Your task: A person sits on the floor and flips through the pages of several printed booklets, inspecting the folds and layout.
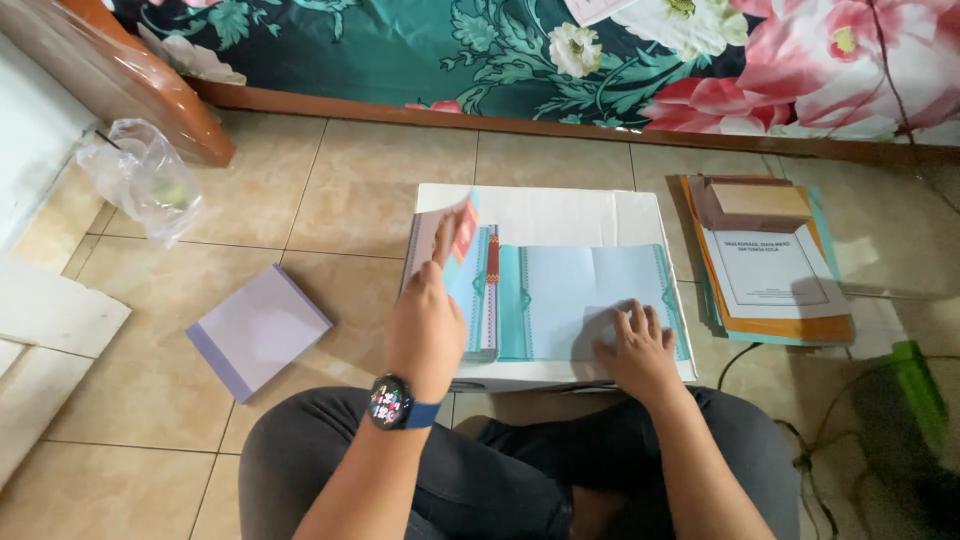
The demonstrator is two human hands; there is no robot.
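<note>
Two bare hands work over a white box (560, 215) that stands on the tiled floor (350, 190) in front of the person's crossed legs in dark trousers (500, 470). The left hand (428, 325), with a watch on a blue strap (392, 402) at the wrist, is raised above the left part of the box top. Its fingers pinch a small pink slip (464, 230) and hold it upright over a stack of teal-edged sheets (478, 290). The right hand (635, 345) lies flat with its fingers spread, pressing on a pale blue sheet with a teal border (590, 290) that lies open across the right part of the box top, touching the stack at its left edge.

On the floor to the left of the box, well apart from it, lies a lilac notebook (258, 328), turned at an angle. Farther left, near the wall, sits a crumpled clear plastic bag (145, 180) beside a brown wooden piece (150, 95). To the right of the box lies a pile of papers and folders (770, 265): a white printed sheet on top, a brown envelope above it, orange and teal folders beneath. A green object (920, 390), blurred, lies near the right edge of the view with a dark cable (800, 460) running beside it. A bed with a floral cover (600, 50) in teal, pink and white runs along the top of the view.
</note>
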